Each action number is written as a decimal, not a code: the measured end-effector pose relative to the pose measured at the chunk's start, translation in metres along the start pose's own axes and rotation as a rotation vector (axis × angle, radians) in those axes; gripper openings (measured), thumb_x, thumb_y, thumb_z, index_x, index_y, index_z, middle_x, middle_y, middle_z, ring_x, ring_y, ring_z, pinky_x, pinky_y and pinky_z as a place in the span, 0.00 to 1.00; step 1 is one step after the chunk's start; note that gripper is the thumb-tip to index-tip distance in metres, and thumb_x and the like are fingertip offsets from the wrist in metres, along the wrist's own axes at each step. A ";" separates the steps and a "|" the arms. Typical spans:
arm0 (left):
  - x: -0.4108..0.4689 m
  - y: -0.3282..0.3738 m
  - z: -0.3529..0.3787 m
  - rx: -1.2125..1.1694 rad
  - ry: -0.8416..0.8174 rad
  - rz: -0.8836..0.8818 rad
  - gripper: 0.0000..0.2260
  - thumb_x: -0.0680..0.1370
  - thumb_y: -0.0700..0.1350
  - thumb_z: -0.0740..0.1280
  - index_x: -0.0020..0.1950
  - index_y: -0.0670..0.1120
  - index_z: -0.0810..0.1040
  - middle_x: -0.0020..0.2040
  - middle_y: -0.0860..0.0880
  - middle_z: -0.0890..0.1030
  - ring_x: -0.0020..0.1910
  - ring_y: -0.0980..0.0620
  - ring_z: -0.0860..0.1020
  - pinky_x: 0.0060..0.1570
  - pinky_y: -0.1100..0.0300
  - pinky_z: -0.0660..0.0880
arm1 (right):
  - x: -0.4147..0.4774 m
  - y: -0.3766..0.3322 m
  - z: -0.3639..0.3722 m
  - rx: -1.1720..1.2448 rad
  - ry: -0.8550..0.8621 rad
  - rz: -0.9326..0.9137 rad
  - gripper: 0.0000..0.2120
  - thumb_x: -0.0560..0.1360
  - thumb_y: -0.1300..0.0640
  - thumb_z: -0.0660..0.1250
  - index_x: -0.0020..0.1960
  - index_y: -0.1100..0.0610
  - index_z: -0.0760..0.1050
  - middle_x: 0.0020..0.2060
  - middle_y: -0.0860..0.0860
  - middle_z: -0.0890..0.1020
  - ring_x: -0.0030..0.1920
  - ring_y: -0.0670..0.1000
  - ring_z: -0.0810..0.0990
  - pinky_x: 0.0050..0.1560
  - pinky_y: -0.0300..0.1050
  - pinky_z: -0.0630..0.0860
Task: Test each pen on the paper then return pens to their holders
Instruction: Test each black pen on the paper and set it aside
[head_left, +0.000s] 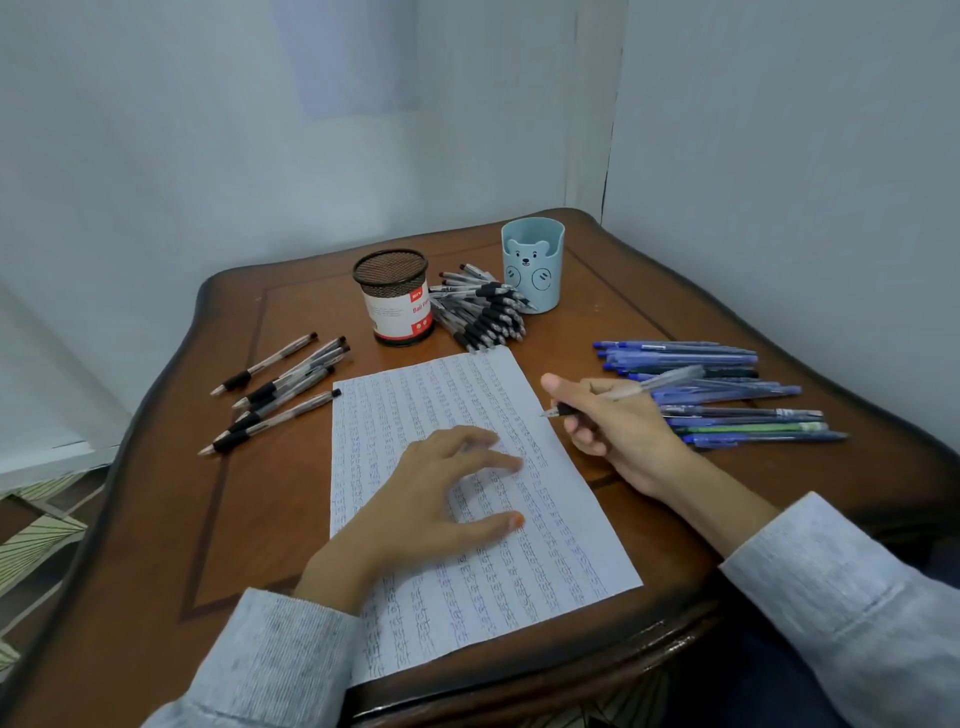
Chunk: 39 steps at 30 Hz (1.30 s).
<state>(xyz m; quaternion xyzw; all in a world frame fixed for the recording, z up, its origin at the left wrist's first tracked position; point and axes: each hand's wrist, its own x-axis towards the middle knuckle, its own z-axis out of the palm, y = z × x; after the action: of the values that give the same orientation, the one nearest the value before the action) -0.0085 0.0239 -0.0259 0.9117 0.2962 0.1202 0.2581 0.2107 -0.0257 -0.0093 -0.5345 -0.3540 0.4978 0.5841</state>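
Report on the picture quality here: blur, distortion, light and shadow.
Head view: wide-angle bending tilts the wall corner; light is soft and bluish, with no strong glare on the table; fingertips of the left hand are smeared by motion blur, while the right hand and its pen look sharper; writing on the paper is too soft to read.

Brown wooden table (649, 322), pale walls (208, 130), patterned floor (36, 551) at left

The left hand (436, 493) presses flat on the paper (582, 551). The right hand (618, 421) grips a pen (654, 385), tip at the paper's right edge; blue pens (727, 358) lie just beyond it.
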 end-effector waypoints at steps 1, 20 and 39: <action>0.000 0.001 0.000 0.009 -0.006 0.007 0.22 0.71 0.67 0.65 0.64 0.65 0.72 0.68 0.65 0.64 0.68 0.67 0.59 0.67 0.62 0.54 | -0.001 0.003 0.003 -0.048 0.026 -0.062 0.15 0.71 0.53 0.72 0.38 0.64 0.73 0.25 0.54 0.75 0.20 0.46 0.67 0.19 0.35 0.63; 0.002 0.004 0.001 0.061 -0.075 0.035 0.22 0.72 0.68 0.59 0.65 0.68 0.70 0.68 0.63 0.61 0.68 0.66 0.55 0.63 0.69 0.48 | 0.002 0.025 0.008 -0.547 0.203 -0.405 0.15 0.70 0.70 0.66 0.29 0.68 0.64 0.25 0.63 0.68 0.27 0.65 0.71 0.28 0.50 0.70; 0.003 0.006 0.000 0.067 -0.081 0.023 0.21 0.72 0.67 0.59 0.65 0.68 0.70 0.68 0.64 0.61 0.69 0.65 0.54 0.64 0.63 0.49 | 0.003 0.026 0.007 -0.518 0.176 -0.400 0.15 0.70 0.71 0.66 0.28 0.64 0.65 0.24 0.62 0.69 0.25 0.57 0.72 0.26 0.43 0.69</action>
<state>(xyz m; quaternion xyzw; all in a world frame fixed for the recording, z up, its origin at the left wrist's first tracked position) -0.0033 0.0217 -0.0229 0.9274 0.2787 0.0759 0.2377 0.1994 -0.0223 -0.0334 -0.6260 -0.5147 0.2188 0.5434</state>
